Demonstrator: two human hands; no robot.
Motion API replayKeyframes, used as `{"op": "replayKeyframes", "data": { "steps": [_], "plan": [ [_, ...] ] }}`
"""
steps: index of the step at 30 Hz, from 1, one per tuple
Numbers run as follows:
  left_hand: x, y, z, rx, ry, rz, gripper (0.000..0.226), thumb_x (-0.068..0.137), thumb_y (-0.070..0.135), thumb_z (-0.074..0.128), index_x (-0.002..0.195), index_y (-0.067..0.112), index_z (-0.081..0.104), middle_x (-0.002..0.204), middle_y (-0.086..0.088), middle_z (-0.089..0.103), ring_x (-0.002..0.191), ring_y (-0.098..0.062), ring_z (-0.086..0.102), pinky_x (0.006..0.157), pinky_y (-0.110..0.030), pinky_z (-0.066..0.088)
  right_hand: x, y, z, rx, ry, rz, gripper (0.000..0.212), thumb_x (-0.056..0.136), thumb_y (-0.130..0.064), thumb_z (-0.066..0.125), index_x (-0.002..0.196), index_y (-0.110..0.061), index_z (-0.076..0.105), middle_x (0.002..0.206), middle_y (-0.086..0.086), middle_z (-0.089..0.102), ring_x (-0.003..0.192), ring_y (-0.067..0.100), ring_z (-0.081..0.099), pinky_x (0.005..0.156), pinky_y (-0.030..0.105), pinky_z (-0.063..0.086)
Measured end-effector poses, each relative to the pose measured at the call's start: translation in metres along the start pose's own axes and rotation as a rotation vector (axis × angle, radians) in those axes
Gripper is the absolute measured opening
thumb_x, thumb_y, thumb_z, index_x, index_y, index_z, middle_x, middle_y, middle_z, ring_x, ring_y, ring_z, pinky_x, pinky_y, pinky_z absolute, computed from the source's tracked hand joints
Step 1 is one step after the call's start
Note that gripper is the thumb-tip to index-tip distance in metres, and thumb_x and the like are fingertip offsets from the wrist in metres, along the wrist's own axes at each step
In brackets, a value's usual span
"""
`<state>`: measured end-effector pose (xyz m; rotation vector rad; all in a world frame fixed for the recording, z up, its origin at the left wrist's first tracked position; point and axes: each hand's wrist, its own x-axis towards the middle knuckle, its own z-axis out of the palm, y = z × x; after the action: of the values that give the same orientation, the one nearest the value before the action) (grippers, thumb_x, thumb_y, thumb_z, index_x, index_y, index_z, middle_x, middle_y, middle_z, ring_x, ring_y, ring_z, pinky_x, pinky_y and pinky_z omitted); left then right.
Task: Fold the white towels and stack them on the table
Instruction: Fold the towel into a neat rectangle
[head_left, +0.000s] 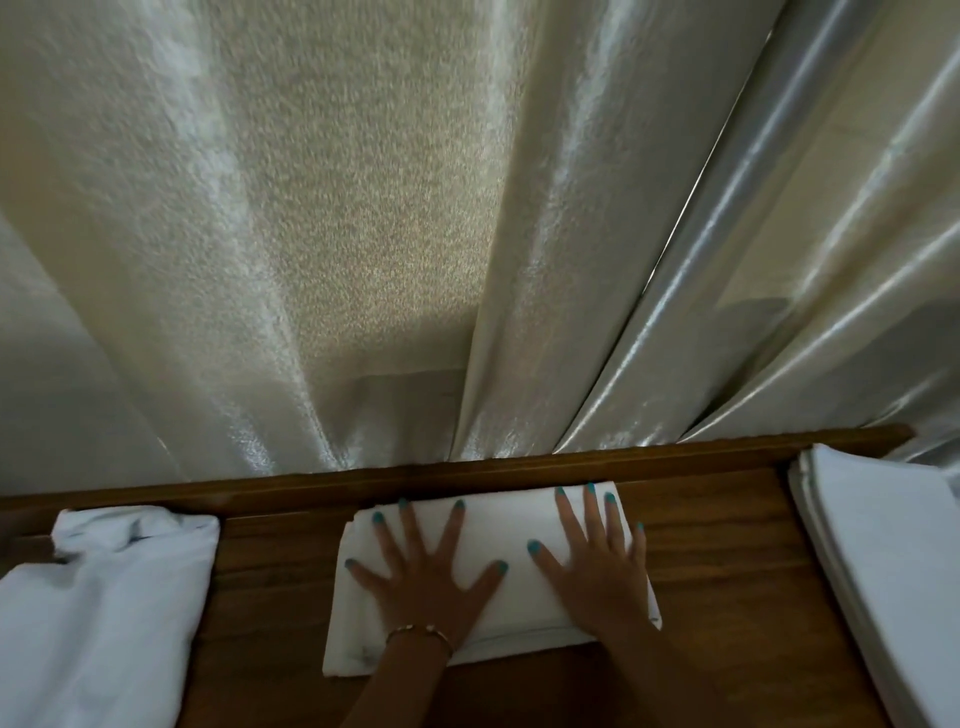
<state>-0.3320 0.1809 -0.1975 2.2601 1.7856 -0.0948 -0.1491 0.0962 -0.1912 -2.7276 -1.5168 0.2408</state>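
Your left hand (423, 582) and right hand (597, 566) lie open, palms flat on the folded towel (498, 540) beneath them. It looks soft, light and floppy: pinch its doubled edges to lift.

A folded white towel (498, 561) lies flat in the middle of the worktop (727, 571), a neat oblong with its far edge against the raised wooden rim. Well to the left sits a crumpled towel (104, 597), loose and rumpled, not folded. At the right edge rests a stack (883, 561) of folded towels, their layered edges showing
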Motion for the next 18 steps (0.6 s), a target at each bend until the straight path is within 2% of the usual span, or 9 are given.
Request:
{"op": "replayKeyframes", "data": {
  "steps": [6, 11, 14, 16, 18],
  "plan": [
    [0.006, 0.003, 0.002, 0.001, -0.027, -0.024, 0.094, 0.044, 0.101, -0.008, 0.125, 0.063, -0.034, 0.149, -0.003, -0.038, 0.138, -0.039, -0.031, 0.097, -0.075, -0.016, 0.006, 0.002, 0.006, 0.075, -0.031, 0.035, 0.083, 0.073, -0.087, -0.004, 0.143, -0.049, -0.024, 0.161, -0.007, -0.018, 0.147, 0.019, -0.019, 0.116, 0.050, -0.010],
    [0.004, 0.004, -0.004, 0.000, -0.046, 0.003, 0.090, 0.048, 0.097, -0.010, 0.125, 0.060, -0.036, 0.145, -0.003, -0.043, 0.138, -0.038, -0.031, 0.097, -0.073, -0.018, 0.010, 0.001, -0.005, 0.049, -0.130, 0.013, 0.083, 0.077, -0.085, 0.002, 0.146, -0.045, -0.022, 0.159, -0.005, -0.025, 0.146, 0.020, -0.023, 0.115, 0.051, -0.014],
    [-0.006, -0.001, -0.014, 0.041, -0.095, 0.062, 0.082, 0.063, 0.090, -0.003, 0.130, 0.055, -0.034, 0.152, -0.004, -0.035, 0.141, -0.035, -0.027, 0.100, -0.069, -0.020, 0.009, -0.004, -0.028, -0.012, -0.219, 0.020, 0.082, 0.081, -0.082, 0.004, 0.150, -0.041, -0.016, 0.161, -0.002, -0.021, 0.148, 0.021, -0.019, 0.115, 0.052, -0.014],
    [-0.018, -0.009, -0.023, 0.062, -0.113, 0.107, 0.076, 0.075, 0.082, 0.003, 0.138, 0.050, -0.025, 0.157, -0.001, -0.025, 0.145, -0.026, -0.022, 0.106, -0.061, -0.021, 0.002, -0.012, -0.045, 0.005, -0.232, 0.032, 0.082, 0.081, -0.082, 0.002, 0.150, -0.040, -0.017, 0.161, -0.003, -0.022, 0.148, 0.021, -0.018, 0.114, 0.052, -0.016],
    [-0.034, -0.021, -0.037, 0.041, -0.141, 0.110, 0.071, 0.084, 0.073, 0.006, 0.145, 0.043, -0.015, 0.159, 0.002, -0.017, 0.146, -0.018, -0.018, 0.115, -0.052, -0.016, -0.009, -0.023, -0.059, 0.018, -0.241, -0.016, 0.082, 0.081, -0.082, 0.002, 0.148, -0.041, -0.021, 0.159, -0.004, -0.026, 0.147, 0.021, -0.020, 0.112, 0.052, -0.019]
  ]
}}
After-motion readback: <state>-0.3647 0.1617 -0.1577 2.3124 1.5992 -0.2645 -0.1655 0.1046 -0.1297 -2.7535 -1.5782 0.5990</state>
